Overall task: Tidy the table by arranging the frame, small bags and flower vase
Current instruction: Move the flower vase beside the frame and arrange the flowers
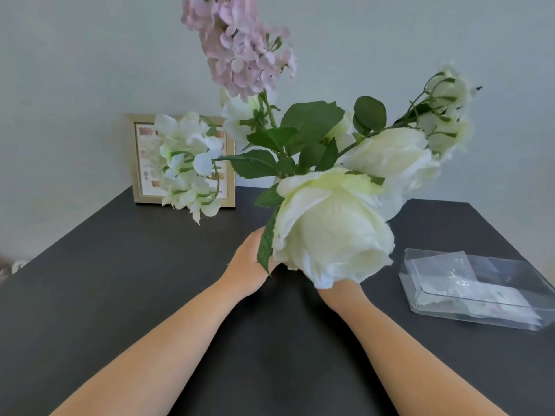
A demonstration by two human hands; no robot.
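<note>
Both bare forearms stretched forward, converging. Left hand (247, 261) cupped, fingers curled away out of sight. Right hand (341, 288) mostly hidden, only wrist showing.

A: Middle of the table (105, 295)?
B: Flowers (330, 229), with the left hand (246, 265) and right hand (339, 288) reaching under the blooms from the near side. Vase itself hidden behind the blooms.
A: Far left?
B: Frame (138, 163), upright against the wall (75, 70), partly behind the left-hand blooms.
A: Right?
B: Tray (426, 298) near the right edge, well apart from the flowers, small bags (444, 265) lying inside.
</note>
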